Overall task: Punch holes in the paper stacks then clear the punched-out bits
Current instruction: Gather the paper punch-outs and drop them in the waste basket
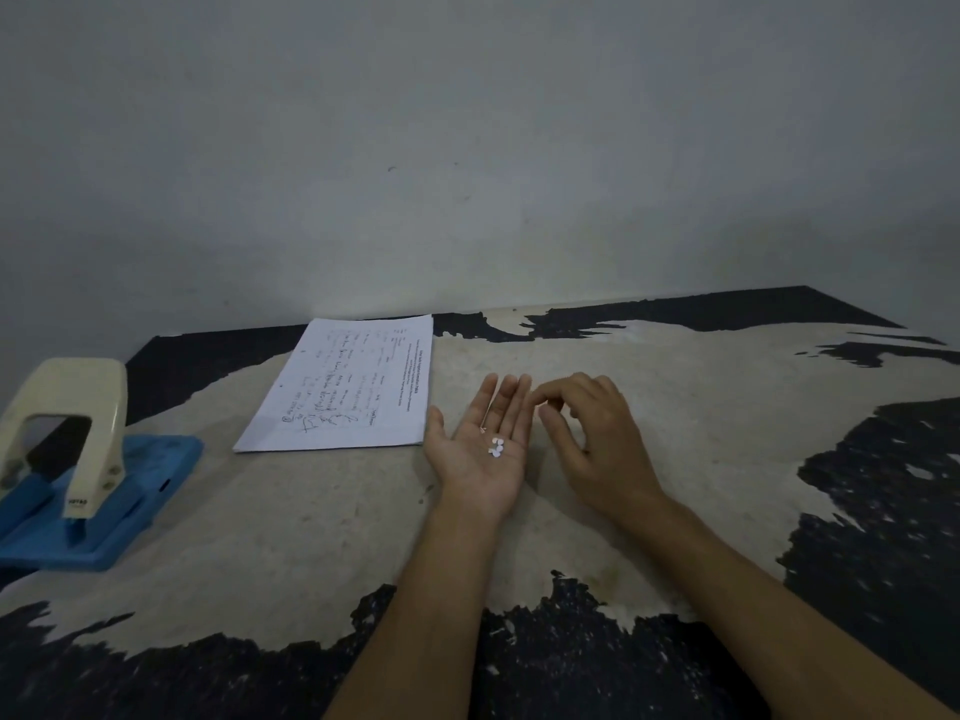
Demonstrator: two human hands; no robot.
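My left hand (480, 449) lies palm up on the table with straight fingers. Several small white punched-out bits (497, 447) sit in its palm. My right hand (597, 439) hovers just to its right, fingers curled, thumb and forefinger close together near the left fingertips; whether they pinch a bit I cannot tell. A paper stack (345, 387) with handwriting lies flat beyond and to the left of my left hand. A hole punch (78, 459) with a cream lever and blue base stands at the far left.
The table top (311, 537) is worn beige with black patches. A grey wall (467, 148) rises right behind it. The table's near edge runs below my forearms.
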